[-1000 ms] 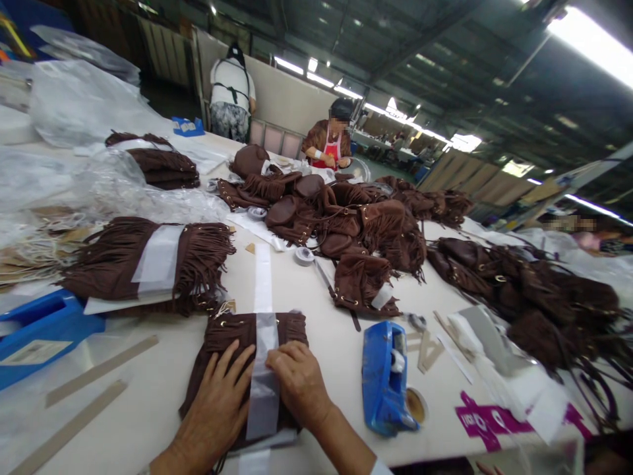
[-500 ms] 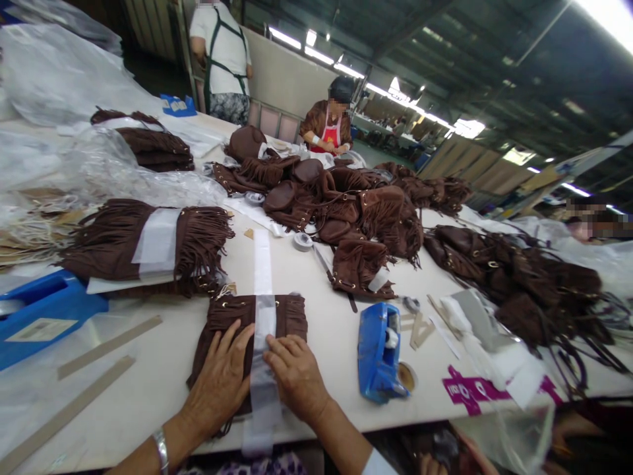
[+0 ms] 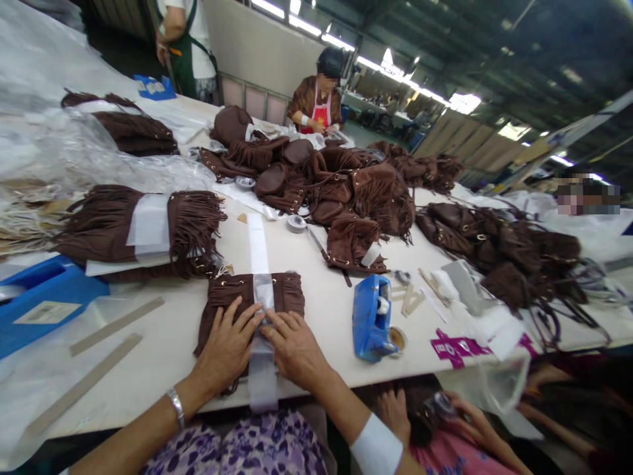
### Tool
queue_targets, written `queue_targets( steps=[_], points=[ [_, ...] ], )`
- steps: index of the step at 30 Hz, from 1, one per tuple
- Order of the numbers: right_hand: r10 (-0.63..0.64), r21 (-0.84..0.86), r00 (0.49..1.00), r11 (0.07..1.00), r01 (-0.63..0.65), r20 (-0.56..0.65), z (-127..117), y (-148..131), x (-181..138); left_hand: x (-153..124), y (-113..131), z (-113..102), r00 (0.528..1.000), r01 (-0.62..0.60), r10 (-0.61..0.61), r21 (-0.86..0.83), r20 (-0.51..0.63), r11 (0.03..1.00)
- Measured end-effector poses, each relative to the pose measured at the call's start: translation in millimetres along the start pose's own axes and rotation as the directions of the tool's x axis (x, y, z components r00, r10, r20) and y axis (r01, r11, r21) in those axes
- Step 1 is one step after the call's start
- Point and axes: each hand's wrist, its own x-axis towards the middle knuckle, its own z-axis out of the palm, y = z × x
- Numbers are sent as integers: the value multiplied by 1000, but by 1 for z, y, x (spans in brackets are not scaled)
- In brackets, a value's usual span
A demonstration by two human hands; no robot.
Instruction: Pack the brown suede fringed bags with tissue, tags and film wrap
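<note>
A brown fringed bag with gold eyelets lies flat at the table's front edge. Lengthwise across its middle runs a white translucent strip, reaching past the bag at the far end and hanging over the near edge. My left hand rests spread on the bag, its fingertips at the strip. From the right, my right hand lies with outstretched fingers on the strip, close to the left fingertips. Both palms cover part of the bag.
A blue tape dispenser stands right, a larger blue dispenser left. Wrapped fringed bags lie left, a brown bag pile beyond. Grey flat strips lie front left. A co-worker's hand is at lower right.
My hands have moved closer together over the strip, fingertips now nearly meeting. The camera view has shifted, so the table things sit slightly higher and further left.
</note>
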Motion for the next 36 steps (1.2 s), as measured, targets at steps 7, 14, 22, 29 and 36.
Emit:
queue_targets(
  steps=[7, 14, 22, 29, 36],
  points=[
    [46, 12, 999, 999, -46, 3, 0, -11, -15, -1, 3, -4, 1000, -9, 9, -9, -1, 1000],
    [94, 17, 995, 995, -95, 31, 4, -12, -16, -3, -1, -11, 997, -56, 61, -102, 47, 993],
    [478, 314, 858, 857, -409, -187, 12, -62, -80, -9, -4, -15, 993, -77, 87, -128, 79, 989],
    [797, 687, 556, 267, -676, 237, 95, -89, -127, -8, -8, -15, 990, -54, 80, -205, 117, 977],
    [825, 698, 480, 154, -700, 299, 124, -89, -113, -6, -6, -9, 996, -37, 52, -196, 75, 980]
  ],
)
